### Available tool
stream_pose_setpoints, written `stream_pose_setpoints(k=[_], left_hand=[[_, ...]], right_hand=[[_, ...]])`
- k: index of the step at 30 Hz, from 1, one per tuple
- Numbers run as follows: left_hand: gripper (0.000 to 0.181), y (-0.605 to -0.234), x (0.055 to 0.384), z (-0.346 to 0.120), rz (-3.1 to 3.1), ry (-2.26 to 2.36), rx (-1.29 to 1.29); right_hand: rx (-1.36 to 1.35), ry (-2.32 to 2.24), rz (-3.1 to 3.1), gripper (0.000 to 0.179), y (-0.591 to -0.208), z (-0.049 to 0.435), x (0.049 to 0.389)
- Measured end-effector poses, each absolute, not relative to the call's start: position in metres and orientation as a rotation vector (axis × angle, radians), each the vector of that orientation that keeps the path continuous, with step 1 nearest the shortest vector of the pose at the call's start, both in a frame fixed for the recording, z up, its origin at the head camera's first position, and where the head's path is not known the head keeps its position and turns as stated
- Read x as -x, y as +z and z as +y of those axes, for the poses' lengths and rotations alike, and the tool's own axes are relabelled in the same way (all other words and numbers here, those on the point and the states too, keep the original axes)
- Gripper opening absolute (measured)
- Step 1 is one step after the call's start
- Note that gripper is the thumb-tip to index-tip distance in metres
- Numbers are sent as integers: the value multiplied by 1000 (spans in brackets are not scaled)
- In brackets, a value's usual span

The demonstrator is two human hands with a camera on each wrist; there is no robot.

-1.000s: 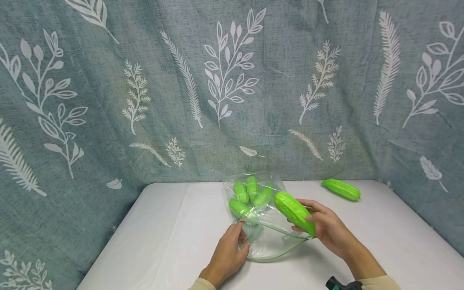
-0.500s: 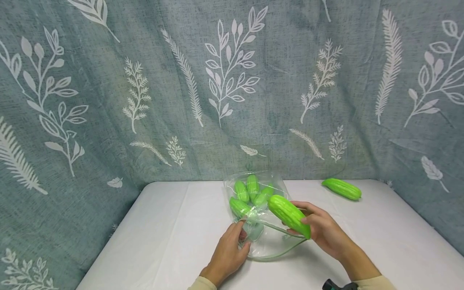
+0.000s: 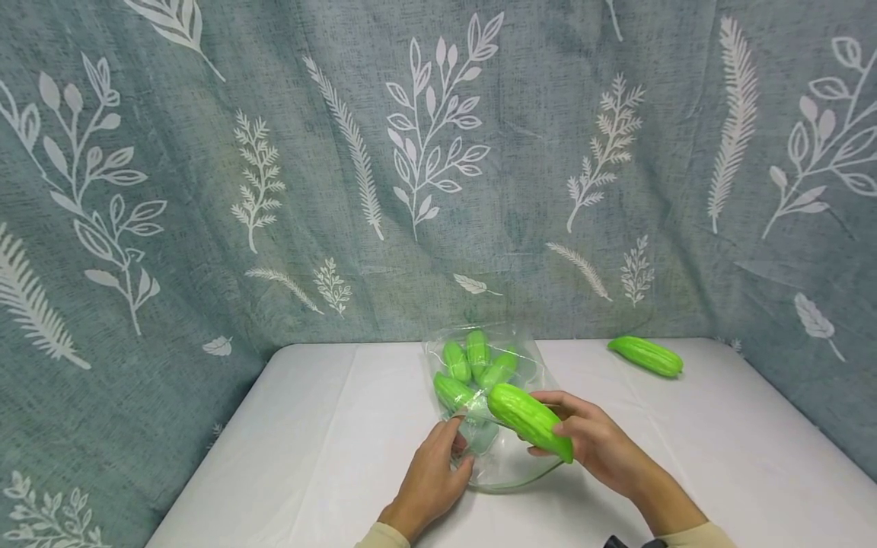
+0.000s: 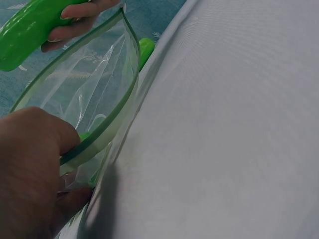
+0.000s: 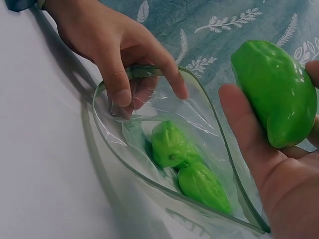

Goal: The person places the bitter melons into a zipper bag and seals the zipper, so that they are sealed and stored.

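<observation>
A clear zip bag [image 3: 510,466] with a green-edged mouth lies on the table, its mouth spread toward me. Several green cucumbers [image 3: 477,355] are inside it, toward the far end. At the left side of the mouth, my left hand [image 3: 426,481] grips the rim, with some fingers inside the bag. My right hand [image 3: 597,440] holds another cucumber [image 3: 526,417] over the mouth, tilted with its far end up and to the left. In the right wrist view, the thumb lies along the held cucumber [image 5: 274,92] and the other fingers are mostly hidden.
One loose cucumber [image 3: 645,356] lies at the back right of the white-covered table [image 3: 329,441]. A grey-green curtain [image 3: 425,266] with white leaf prints hangs behind the table and along its sides.
My right hand has moved left and slightly toward me with the cucumber, bringing it over the bag's mouth. The left hand stays on the rim, and the bag has hardly moved.
</observation>
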State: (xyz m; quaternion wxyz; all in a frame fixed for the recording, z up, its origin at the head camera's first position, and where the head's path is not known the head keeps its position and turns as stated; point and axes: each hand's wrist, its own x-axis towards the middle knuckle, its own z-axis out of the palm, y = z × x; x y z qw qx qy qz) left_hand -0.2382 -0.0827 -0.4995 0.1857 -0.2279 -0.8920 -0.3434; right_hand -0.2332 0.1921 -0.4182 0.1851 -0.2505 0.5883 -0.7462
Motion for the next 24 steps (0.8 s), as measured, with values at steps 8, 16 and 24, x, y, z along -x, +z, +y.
stream_pose_setpoints(k=[8, 16, 24], left_hand=[[59, -500, 239, -83, -2509, -973, 643], [60, -501, 238, -84, -2498, -988, 645], [61, -499, 237, -81, -2529, -997, 638]], right_hand=[[709, -2049, 1701, 47, -422, 185, 233], [733, -1990, 1720, 48, -422, 183, 231], [763, -1933, 1764, 45, -429, 180, 223]])
